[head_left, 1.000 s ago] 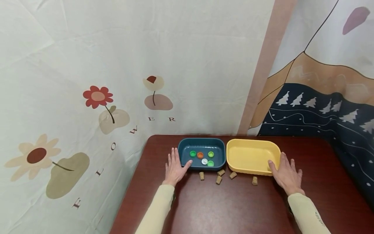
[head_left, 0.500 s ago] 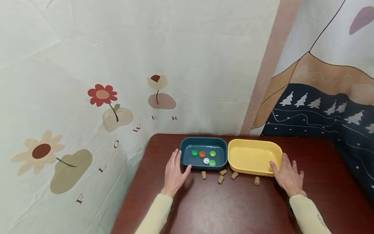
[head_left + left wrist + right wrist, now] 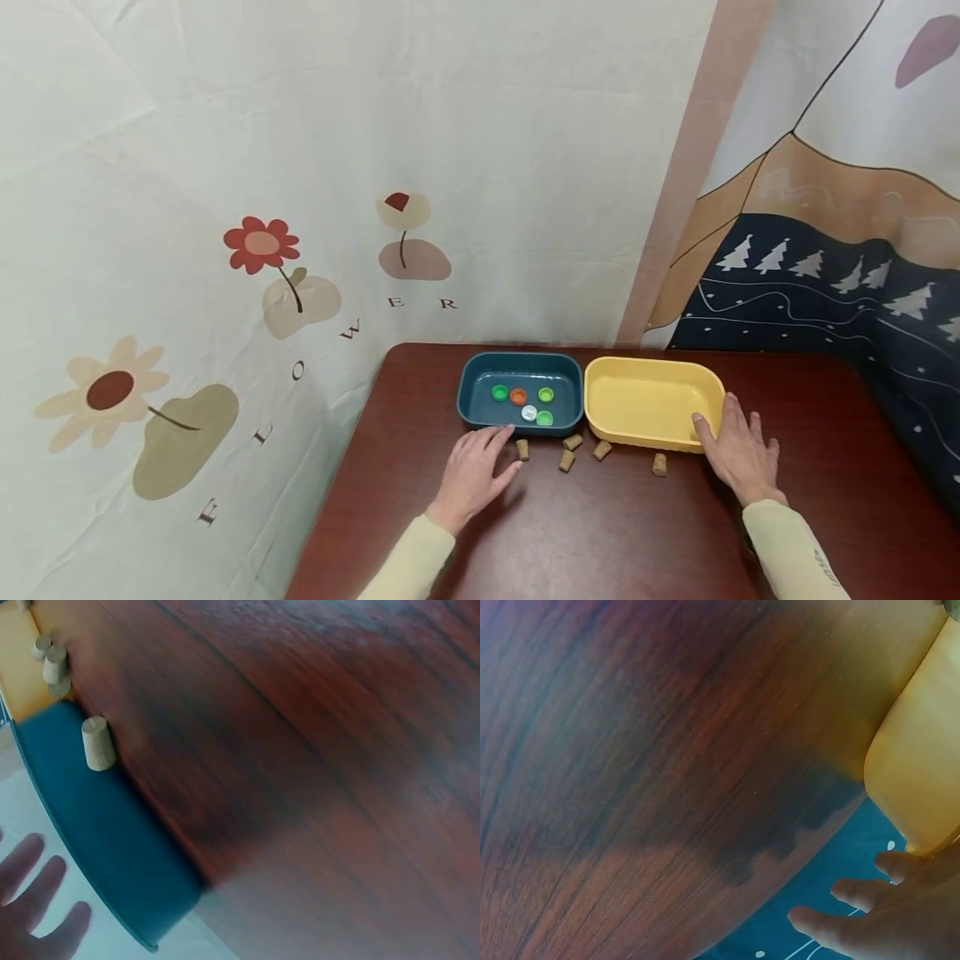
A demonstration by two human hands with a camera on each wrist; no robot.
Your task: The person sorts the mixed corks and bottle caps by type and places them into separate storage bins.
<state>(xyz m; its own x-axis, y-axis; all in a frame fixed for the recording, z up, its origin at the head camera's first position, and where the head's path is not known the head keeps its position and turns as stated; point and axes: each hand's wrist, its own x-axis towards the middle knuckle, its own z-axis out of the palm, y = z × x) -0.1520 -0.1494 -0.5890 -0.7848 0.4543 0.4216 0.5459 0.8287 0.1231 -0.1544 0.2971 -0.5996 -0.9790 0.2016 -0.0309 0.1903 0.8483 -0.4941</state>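
Note:
My left hand (image 3: 471, 477) hovers before the front left corner of the dark blue tray (image 3: 480, 353), fingers extended and holding nothing. Just beyond its fingertips lies a cork (image 3: 522, 450), which the left wrist view shows as a tapered cork (image 3: 98, 743) beside the tray's outer wall. My right hand (image 3: 741, 454) rests at the right end of the yellow tray (image 3: 652, 400), thumb over the rim and the other fingers outside it. In the right wrist view the fingers (image 3: 855, 894) are loosely spread by the yellow wall (image 3: 919, 750).
Inside the blue tray are several bottle caps: a green cap (image 3: 499, 392), an orange cap (image 3: 518, 397), a white cap (image 3: 528, 413) and others. More corks (image 3: 567, 461) lie along the trays' front edge, one cork (image 3: 659, 465) before the yellow tray. A printed cloth (image 3: 525, 167) hangs behind the table (image 3: 585, 542).
My left hand has left the blue tray's left side and moved right and toward me, close to the leftmost cork. The right hand stays at the yellow tray. The head view shifted slightly.

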